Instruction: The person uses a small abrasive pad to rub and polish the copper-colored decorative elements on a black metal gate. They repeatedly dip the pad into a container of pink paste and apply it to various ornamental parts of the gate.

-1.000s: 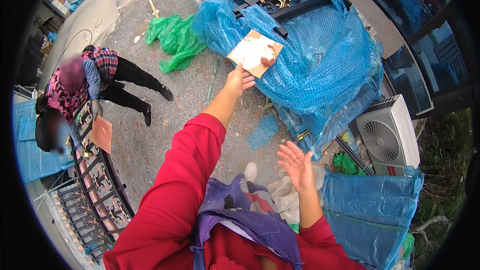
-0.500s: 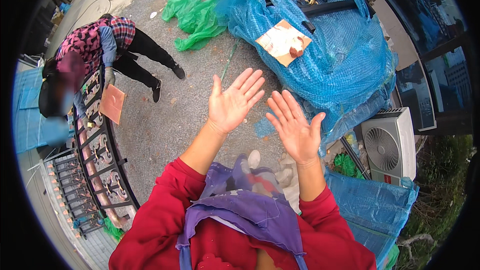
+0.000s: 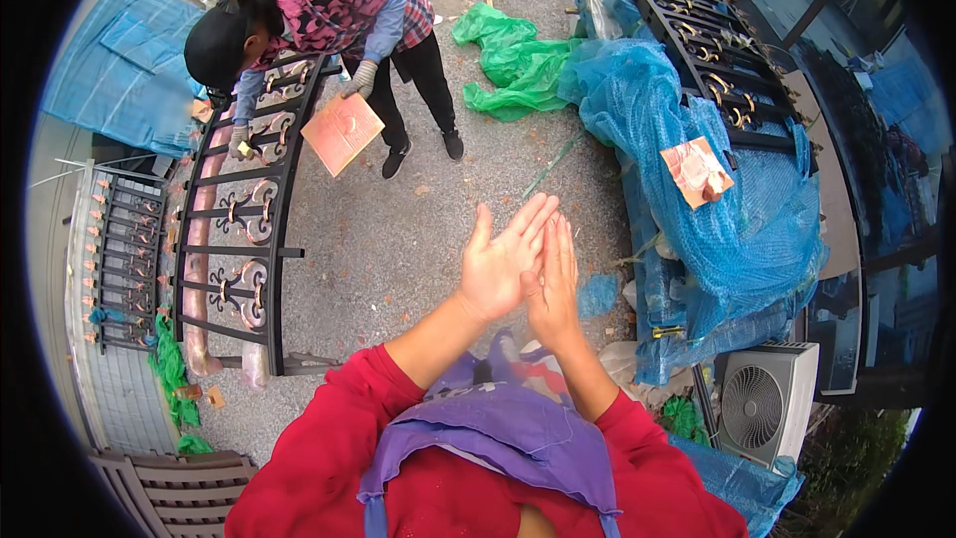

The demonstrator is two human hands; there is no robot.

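My left hand [image 3: 501, 257] is held out over the gravel with its fingers stretched and its palm showing. Against its fingers lies my right hand [image 3: 554, 289], flat and turned edge-on, its fingers straight. Neither hand holds anything. Ahead on the right, a small square board [image 3: 687, 161] with a reddish-brown lump on it rests on blue mesh netting [image 3: 732, 229]. At the left a co-worker [image 3: 334, 5] bends over a black metal railing panel [image 3: 284, 239] with gold-tinted scrolls, one gloved hand holding a pinkish board [image 3: 342, 133], the other at the railing.
More black railing panels [image 3: 717, 30] lie on the netting at the far right. Green plastic sheeting [image 3: 518, 65] is crumpled on the ground ahead. A fan unit [image 3: 754, 405] stands at the lower right. Another railing [image 3: 129, 259] and a brown slatted piece [image 3: 184, 488] are at the left.
My hands have come together from being apart, the right turning edge-on against the left. The view has turned left, bringing the co-worker and railing further in.
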